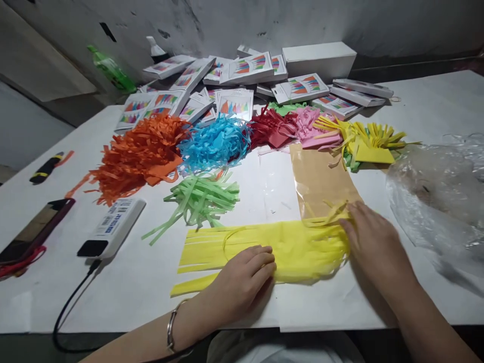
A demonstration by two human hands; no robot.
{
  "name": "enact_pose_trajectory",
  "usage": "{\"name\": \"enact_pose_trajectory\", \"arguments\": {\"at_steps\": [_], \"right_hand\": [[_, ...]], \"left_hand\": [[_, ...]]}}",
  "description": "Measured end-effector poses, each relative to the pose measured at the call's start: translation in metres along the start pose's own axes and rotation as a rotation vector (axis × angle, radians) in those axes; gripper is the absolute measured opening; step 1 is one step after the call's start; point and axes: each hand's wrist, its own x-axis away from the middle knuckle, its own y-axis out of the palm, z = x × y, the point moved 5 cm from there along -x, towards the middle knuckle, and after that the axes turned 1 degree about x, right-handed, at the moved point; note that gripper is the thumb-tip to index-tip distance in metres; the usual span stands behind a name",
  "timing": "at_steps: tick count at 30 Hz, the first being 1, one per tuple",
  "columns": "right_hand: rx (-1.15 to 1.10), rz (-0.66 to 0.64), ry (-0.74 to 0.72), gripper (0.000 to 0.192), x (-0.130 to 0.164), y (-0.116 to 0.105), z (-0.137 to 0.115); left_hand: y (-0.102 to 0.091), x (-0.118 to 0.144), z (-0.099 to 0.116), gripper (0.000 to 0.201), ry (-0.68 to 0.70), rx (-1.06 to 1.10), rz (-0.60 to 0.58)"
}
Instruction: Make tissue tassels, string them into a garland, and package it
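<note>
A yellow fringed tissue-paper sheet point(291, 242) lies flat on the white table point(113, 287) in front of me. My left hand point(242, 280) presses on its near edge with fingers curled down. My right hand point(372, 239) rests on the sheet's right end, fingertips among the yellow strips. Neither hand lifts the paper. A brown paper bag point(321, 181) with a clear film lies just behind the sheet.
Piles of cut tissue stand behind: orange point(136, 154), blue point(215, 141), green point(200, 199), red point(270, 128), pink point(312, 128), yellow point(368, 143). Printed packets point(245, 68) and a white box point(321, 58) are at the back. A power bank point(113, 227), phone point(36, 229) left, plastic bag point(438, 196) right.
</note>
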Motion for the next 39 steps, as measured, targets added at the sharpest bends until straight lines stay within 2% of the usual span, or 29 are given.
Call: {"name": "enact_pose_trajectory", "arguments": {"at_steps": [1,3,6,7,9,11,15,18,23,29,31,33,34,36,37,39], "right_hand": [[-0.008,0.062,0.008,0.036,0.002,-0.011,0.002],[-0.12,0.118,-0.13,0.03,0.008,-0.029,-0.015],[-0.362,-0.02,-0.532,0.032,0.02,-0.037,-0.067],[-0.395,-0.072,-0.615,0.03,0.023,-0.035,-0.081],[-0.41,-0.146,-0.665,0.028,0.025,-0.027,-0.096],[-0.432,-0.217,-0.592,0.029,0.021,-0.018,-0.096],[-0.463,-0.374,-0.368,0.022,0.009,-0.003,-0.077],[-0.417,-0.481,-0.336,0.024,0.0,0.0,-0.074],[-0.232,-0.691,-0.239,0.032,-0.023,0.009,-0.077],[-0.076,-0.821,-0.129,0.033,-0.035,0.013,-0.08],[-0.011,-0.784,-0.119,0.031,-0.034,0.011,-0.077],[0.057,-0.579,-0.175,0.021,-0.035,0.002,-0.076],[0.064,-0.43,-0.248,0.016,-0.034,-0.004,-0.078],[-0.001,-0.157,-0.482,0.013,-0.026,-0.014,-0.088],[-0.048,-0.078,-0.605,0.016,-0.02,-0.015,-0.093],[-0.113,-0.043,-0.795,0.019,-0.008,-0.011,-0.101]], "left_hand": [[0.0,0.0,0.0,0.025,-0.001,-0.002,0.004],[0.001,0.0,-0.001,0.026,-0.008,0.0,0.019],[0.003,-0.001,-0.003,0.025,-0.013,0.006,0.026],[0.002,-0.001,-0.003,0.024,-0.015,0.008,0.027],[0.0,-0.001,-0.004,0.024,-0.031,0.025,0.02],[-0.003,0.0,-0.006,0.026,-0.083,0.055,0.021],[-0.01,0.0,-0.018,0.027,-0.263,0.023,-0.009],[-0.011,-0.007,-0.033,0.022,-0.403,-0.054,-0.104],[-0.009,-0.025,-0.059,0.02,-0.576,-0.063,-0.312],[-0.007,-0.037,-0.076,0.024,-0.715,-0.056,-0.392],[-0.005,-0.039,-0.077,0.025,-0.721,-0.076,-0.401],[-0.003,-0.04,-0.077,0.025,-0.713,-0.106,-0.405],[-0.002,-0.04,-0.077,0.026,-0.706,-0.121,-0.403],[0.001,-0.039,-0.076,0.026,-0.69,-0.151,-0.399],[0.001,-0.039,-0.077,0.027,-0.681,-0.166,-0.397],[0.001,-0.036,-0.076,0.027,-0.666,-0.196,-0.394]]}}
